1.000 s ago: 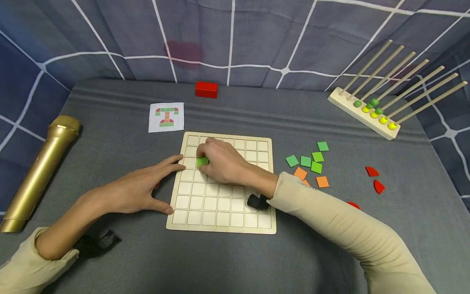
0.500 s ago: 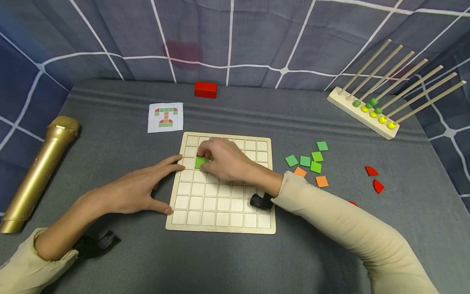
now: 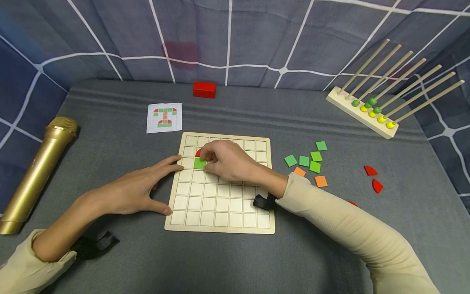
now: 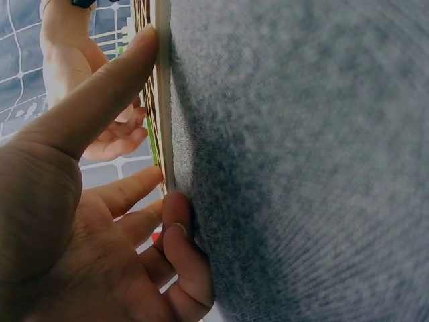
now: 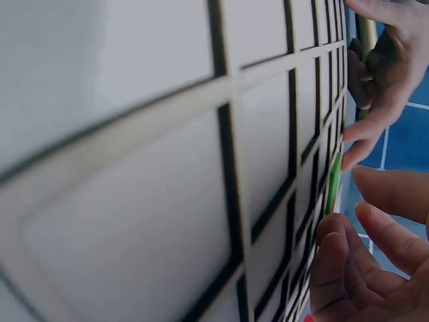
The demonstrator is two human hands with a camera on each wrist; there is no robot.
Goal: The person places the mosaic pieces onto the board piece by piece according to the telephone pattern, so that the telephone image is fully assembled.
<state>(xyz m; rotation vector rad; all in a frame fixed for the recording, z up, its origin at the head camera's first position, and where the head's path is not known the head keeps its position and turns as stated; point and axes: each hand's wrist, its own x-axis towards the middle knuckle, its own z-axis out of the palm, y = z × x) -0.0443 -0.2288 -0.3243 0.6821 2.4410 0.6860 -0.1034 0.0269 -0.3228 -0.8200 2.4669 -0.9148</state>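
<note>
A cream square grid board [image 3: 229, 232] lies on the grey table. In one of its left cells sits a green square tile [image 3: 200, 163], with a partly covered red curved tile [image 3: 198, 152] just above. My right hand [image 3: 231, 161] is over these tiles; its thumb stands apart from the bent fingers, and the right wrist view shows nothing held between them, with the green tile [image 5: 334, 178] beyond. My left hand [image 3: 128, 190] rests along the board's left edge, thumb and fingertips touching the rim [image 4: 163, 100].
Right of the board lie several green tiles [image 3: 315, 166], orange tiles [image 3: 320, 181] and red curved tiles [image 3: 377, 186]. A pattern card [image 3: 164, 118], a red block [image 3: 204, 90] and a bead rack [image 3: 361, 112] stand behind. A gold microphone [image 3: 38, 171] lies at left.
My right hand has drawn slightly rightward off the green tile, its thumb and fingers spreading. More of the green tile and part of the red tile now show. The left hand keeps its place.
</note>
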